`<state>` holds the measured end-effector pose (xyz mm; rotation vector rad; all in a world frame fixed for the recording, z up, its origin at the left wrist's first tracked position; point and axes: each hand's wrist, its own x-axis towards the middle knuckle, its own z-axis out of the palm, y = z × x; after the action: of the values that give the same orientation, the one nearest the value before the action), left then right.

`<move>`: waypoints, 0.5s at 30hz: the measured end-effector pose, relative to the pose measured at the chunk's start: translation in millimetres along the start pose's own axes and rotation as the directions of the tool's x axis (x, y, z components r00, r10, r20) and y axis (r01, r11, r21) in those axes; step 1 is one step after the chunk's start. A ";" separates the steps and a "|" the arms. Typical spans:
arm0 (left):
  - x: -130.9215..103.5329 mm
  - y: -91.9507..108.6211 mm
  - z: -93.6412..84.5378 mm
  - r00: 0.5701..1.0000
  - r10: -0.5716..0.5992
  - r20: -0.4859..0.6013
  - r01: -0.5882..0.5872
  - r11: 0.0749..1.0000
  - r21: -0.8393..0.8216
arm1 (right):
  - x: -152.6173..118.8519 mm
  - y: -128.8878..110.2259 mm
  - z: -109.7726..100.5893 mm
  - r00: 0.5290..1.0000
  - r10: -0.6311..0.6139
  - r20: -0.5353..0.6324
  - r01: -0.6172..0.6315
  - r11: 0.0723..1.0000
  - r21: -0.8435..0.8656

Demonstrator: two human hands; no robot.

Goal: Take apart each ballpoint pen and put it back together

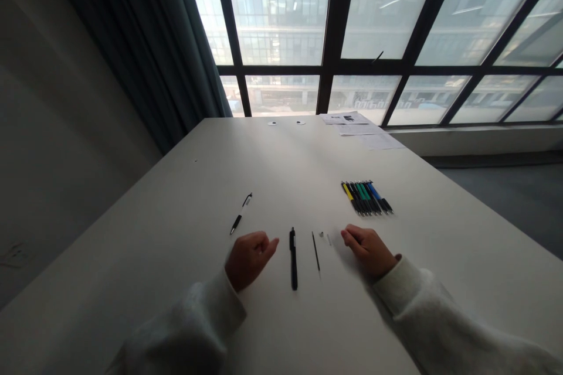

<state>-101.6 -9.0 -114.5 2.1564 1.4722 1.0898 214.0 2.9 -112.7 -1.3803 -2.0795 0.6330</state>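
Between my hands a black pen barrel (293, 261) lies on the white table, with a thin dark refill (316, 252) to its right. A small metal piece (321, 234) and a tiny spring-like piece (328, 239) are beside the refill. My left hand (250, 258) rests closed in a loose fist left of the barrel, touching no pen. Curled the same way, my right hand (368, 249) is right of the small parts, nothing visible in it. A white and black pen (241, 214) lies beyond my left hand.
A row of several pens (367, 198) with yellow, green, blue and black barrels lies beyond my right hand. Papers (352, 124) and two small white pieces (272, 123) are near the far edge of the table (176, 205). Windows and a dark curtain stand behind.
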 end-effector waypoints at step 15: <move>2.7 -5.1 1.1 0.975 -0.192 0.107 0.194 0.981 -0.001 | -3.5 -3.4 -0.4 1.000 -0.019 0.018 0.019 0.999 -0.027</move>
<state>-103.6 -4.3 -117.3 1.9817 1.5833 0.8999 213.1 -1.5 -110.9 -1.3733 -2.1202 0.6130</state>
